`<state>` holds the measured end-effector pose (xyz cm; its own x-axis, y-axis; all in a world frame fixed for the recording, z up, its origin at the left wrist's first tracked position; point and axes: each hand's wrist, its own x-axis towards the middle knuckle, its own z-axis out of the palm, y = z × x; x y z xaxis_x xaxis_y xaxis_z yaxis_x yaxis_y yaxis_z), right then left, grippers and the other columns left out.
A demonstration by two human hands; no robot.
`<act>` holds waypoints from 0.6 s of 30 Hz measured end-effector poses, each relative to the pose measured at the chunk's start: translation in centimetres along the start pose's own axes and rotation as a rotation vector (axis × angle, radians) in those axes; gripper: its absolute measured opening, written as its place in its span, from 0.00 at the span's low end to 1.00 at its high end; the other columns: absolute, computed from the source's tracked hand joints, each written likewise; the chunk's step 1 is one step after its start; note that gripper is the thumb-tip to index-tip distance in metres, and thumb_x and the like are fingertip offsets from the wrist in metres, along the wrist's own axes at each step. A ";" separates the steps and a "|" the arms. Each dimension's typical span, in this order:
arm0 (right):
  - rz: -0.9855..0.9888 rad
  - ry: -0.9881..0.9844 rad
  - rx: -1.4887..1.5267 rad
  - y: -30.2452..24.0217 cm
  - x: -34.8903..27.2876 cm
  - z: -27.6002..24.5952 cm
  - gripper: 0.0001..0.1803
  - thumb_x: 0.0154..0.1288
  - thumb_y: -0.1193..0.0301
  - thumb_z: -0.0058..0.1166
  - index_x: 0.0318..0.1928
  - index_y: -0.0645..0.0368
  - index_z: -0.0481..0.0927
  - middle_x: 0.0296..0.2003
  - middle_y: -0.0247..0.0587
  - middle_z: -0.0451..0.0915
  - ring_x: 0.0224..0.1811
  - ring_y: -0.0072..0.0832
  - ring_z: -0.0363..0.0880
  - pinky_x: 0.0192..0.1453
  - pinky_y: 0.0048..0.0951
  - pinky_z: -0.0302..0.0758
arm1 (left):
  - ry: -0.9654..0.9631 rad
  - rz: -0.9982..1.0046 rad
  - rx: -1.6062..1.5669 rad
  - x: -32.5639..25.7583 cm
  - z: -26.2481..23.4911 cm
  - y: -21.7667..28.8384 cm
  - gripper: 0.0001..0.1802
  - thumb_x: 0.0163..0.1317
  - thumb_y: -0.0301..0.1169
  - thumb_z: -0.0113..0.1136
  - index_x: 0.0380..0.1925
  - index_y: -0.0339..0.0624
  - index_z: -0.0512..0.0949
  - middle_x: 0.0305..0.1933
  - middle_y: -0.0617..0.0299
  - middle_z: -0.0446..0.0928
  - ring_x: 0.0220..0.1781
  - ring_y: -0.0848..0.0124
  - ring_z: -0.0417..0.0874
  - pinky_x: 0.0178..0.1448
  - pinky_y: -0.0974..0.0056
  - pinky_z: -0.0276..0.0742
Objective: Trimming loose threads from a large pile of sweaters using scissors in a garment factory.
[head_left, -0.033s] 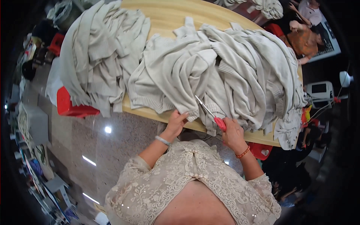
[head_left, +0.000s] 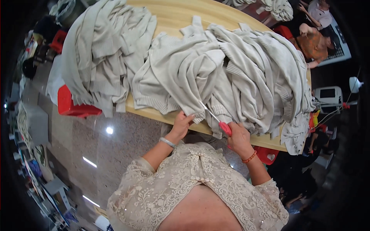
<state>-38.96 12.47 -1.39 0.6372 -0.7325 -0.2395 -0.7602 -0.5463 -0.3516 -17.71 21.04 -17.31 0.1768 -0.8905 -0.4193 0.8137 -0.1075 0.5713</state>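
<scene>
Head view, at the near edge of a wooden table (head_left: 169,16): the person's left hand (head_left: 182,126) pinches the end of a pale knitted garment (head_left: 185,73) lying on it, and the right hand (head_left: 239,138) closes its fingers around red-handled scissors (head_left: 225,128). Another pale heap (head_left: 110,42) covers the table's left end; past its right end is a co-worker in orange (head_left: 313,45).

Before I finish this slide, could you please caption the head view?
Left hand pinches a pale knitted garment; right hand holds red-handled scissors.
</scene>
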 end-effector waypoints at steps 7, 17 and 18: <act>-0.042 -0.340 -0.122 -0.3 -2.2 2.5 0.11 0.49 0.72 0.57 0.33 0.61 0.73 0.25 0.52 0.79 0.33 0.50 0.79 0.38 0.47 0.75 | 0.184 0.089 0.021 0.1 -4.3 -3.9 0.13 0.65 0.25 0.58 0.49 0.38 0.72 0.47 0.63 0.79 0.45 0.75 0.80 0.52 0.67 0.76; -0.298 -0.416 -0.090 -1.6 0.1 3.8 0.09 0.58 0.65 0.55 0.31 0.58 0.75 0.21 0.52 0.78 0.26 0.51 0.79 0.31 0.49 0.73 | 0.262 0.139 0.058 -0.5 -6.8 -1.2 0.11 0.64 0.25 0.59 0.46 0.38 0.76 0.44 0.62 0.81 0.41 0.75 0.81 0.47 0.69 0.76; -0.217 -0.573 -0.075 -2.5 0.2 2.6 0.10 0.58 0.67 0.55 0.39 0.58 0.78 0.28 0.54 0.80 0.32 0.50 0.80 0.36 0.47 0.75 | 0.264 0.139 0.061 -0.8 -6.8 -0.9 0.11 0.64 0.25 0.59 0.46 0.38 0.76 0.44 0.62 0.81 0.41 0.75 0.81 0.47 0.69 0.76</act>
<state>-36.56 14.77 -2.91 0.7294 -0.2778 -0.6251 -0.5990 -0.7007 -0.3876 -14.78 24.89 -22.28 0.4286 -0.7537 -0.4982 0.7380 -0.0260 0.6743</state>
